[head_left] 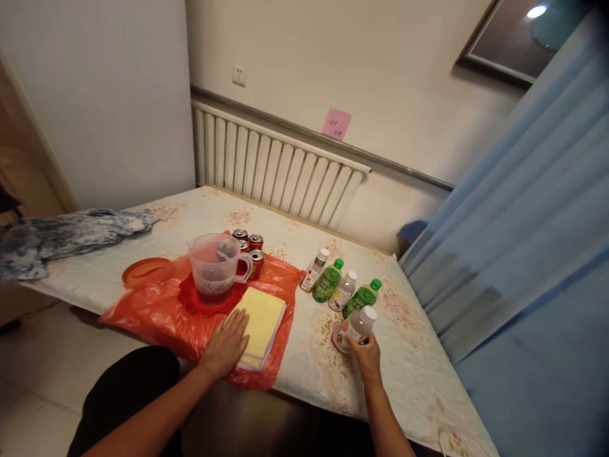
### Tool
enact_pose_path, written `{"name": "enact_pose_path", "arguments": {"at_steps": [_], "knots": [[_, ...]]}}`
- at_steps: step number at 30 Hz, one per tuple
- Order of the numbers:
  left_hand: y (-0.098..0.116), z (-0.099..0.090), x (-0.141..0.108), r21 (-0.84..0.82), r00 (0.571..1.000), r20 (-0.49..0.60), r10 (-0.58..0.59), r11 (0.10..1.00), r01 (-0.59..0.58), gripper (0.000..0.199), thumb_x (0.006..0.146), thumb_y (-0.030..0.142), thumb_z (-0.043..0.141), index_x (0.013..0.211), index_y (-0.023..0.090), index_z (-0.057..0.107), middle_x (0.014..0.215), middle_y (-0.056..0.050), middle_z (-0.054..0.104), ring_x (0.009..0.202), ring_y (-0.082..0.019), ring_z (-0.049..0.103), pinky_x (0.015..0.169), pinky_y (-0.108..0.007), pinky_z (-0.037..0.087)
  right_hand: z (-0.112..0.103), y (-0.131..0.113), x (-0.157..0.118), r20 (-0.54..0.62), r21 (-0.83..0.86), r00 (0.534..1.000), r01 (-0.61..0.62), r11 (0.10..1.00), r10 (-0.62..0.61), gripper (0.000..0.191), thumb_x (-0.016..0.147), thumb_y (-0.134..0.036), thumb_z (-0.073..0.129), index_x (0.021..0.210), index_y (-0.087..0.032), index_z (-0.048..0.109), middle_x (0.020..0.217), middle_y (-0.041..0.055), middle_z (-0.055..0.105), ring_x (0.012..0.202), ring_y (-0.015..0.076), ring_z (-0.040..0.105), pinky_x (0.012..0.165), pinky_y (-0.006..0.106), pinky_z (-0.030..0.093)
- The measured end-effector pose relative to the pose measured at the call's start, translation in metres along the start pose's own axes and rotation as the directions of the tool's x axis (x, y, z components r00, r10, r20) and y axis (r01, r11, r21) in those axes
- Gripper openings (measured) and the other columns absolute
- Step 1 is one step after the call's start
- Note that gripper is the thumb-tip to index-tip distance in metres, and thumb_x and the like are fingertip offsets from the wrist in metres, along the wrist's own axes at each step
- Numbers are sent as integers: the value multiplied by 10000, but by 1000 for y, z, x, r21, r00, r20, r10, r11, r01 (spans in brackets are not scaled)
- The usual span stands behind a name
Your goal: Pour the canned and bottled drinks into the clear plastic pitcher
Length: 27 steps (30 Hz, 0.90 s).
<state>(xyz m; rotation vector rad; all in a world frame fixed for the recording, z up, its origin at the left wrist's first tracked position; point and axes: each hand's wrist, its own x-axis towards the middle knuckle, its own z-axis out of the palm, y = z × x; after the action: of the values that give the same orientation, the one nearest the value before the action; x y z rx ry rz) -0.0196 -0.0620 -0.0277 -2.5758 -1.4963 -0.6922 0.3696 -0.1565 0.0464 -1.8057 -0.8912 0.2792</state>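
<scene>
My left hand (227,341) lies flat with its fingers stretched out over the left edge of a folded yellow cloth (262,320). The cloth rests on a red plastic bag (166,317) spread over the table. With its fingers around the lower part, my right hand (366,357) grips a clear plastic bottle with a white cap (362,325). That bottle is the nearest of a slanting row. Behind it stand a green bottle (364,298), a clear white-capped bottle (343,292), another green bottle (328,282) and a further clear bottle (314,271).
A clear plastic jug (214,260) stands in a red dish (188,297), with several drink cans (255,265) behind it. An orange lid (147,271) lies to its left. Patterned fabric (85,235) hangs over the table's left edge. A blue curtain (514,209) borders the right.
</scene>
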Motion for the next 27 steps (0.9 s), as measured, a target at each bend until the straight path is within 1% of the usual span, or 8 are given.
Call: {"name": "enact_pose_path", "arguments": {"at_steps": [4, 8, 12, 14, 16, 20, 23, 27], "knots": [[0, -2, 0, -1, 1000, 27, -9, 1000, 9, 509, 920, 325, 463, 1389, 145, 548, 1492, -134, 503, 1415, -301, 418, 1146, -488, 351, 22, -16, -22, 89, 41, 995, 32, 999, -36, 457, 548, -392, 753, 941, -172, 675, 874, 91, 754, 767, 277, 694, 688, 354, 545], [1, -2, 2, -41, 997, 53, -51, 998, 54, 506, 926, 323, 455, 1390, 138, 538, 1481, -153, 513, 1413, -310, 416, 1146, -518, 338, 43, -32, -41, 199, 66, 977, 68, 995, -80, 477, 540, -326, 762, 976, -158, 663, 919, 91, 749, 818, 268, 696, 763, 367, 551], [17, -12, 14, -138, 993, 76, -86, 986, 96, 510, 934, 345, 457, 1380, 106, 524, 1447, -186, 540, 1371, -323, 465, 1129, -519, 365, 60, -50, -60, 284, 127, 948, 114, 985, -146, 485, 563, -274, 761, 1025, -172, 654, 987, 84, 747, 868, 256, 696, 806, 359, 553], [32, -24, 25, -242, 995, 78, -69, 966, 86, 520, 925, 355, 480, 1372, 90, 520, 1424, -203, 555, 1336, -311, 506, 1117, -485, 402, 66, -57, -69, 314, 150, 934, 130, 980, -172, 486, 567, -259, 766, 1033, -180, 655, 1001, 81, 747, 879, 256, 696, 818, 362, 555], [50, -41, 40, -384, 999, 45, -14, 923, 30, 537, 923, 358, 489, 1399, 109, 485, 1433, -190, 548, 1342, -286, 504, 1123, -463, 413, 70, -61, -76, 341, 178, 919, 142, 974, -197, 502, 572, -253, 772, 1054, -181, 653, 1022, 83, 746, 899, 258, 696, 833, 363, 555], [87, -78, 68, -623, 998, -3, 59, 781, -48, 613, 871, 309, 570, 1450, 169, 425, 1454, -165, 526, 1349, -271, 492, 1135, -466, 401, 74, -63, -82, 387, 227, 893, 149, 963, -229, 532, 577, -264, 795, 1081, -178, 647, 1040, 90, 744, 917, 261, 698, 851, 367, 556], [108, -99, 84, -694, 991, 21, 130, 716, -79, 642, 831, 276, 612, 1440, 167, 437, 1442, -166, 531, 1340, -283, 492, 1135, -476, 393, 74, -62, -81, 394, 209, 889, 160, 965, -233, 536, 564, -265, 810, 1068, -178, 651, 1049, 90, 740, 934, 264, 693, 867, 372, 553], [126, -113, 98, -688, 954, 36, 297, 700, -192, 544, 836, 181, 555, 1378, 174, 506, 1381, -125, 583, 1283, -255, 521, 1122, -442, 401, 75, -59, -78, 401, 212, 883, 169, 963, -243, 530, 561, -233, 794, 1069, -177, 650, 1048, 84, 738, 945, 264, 689, 873, 369, 550]]}}
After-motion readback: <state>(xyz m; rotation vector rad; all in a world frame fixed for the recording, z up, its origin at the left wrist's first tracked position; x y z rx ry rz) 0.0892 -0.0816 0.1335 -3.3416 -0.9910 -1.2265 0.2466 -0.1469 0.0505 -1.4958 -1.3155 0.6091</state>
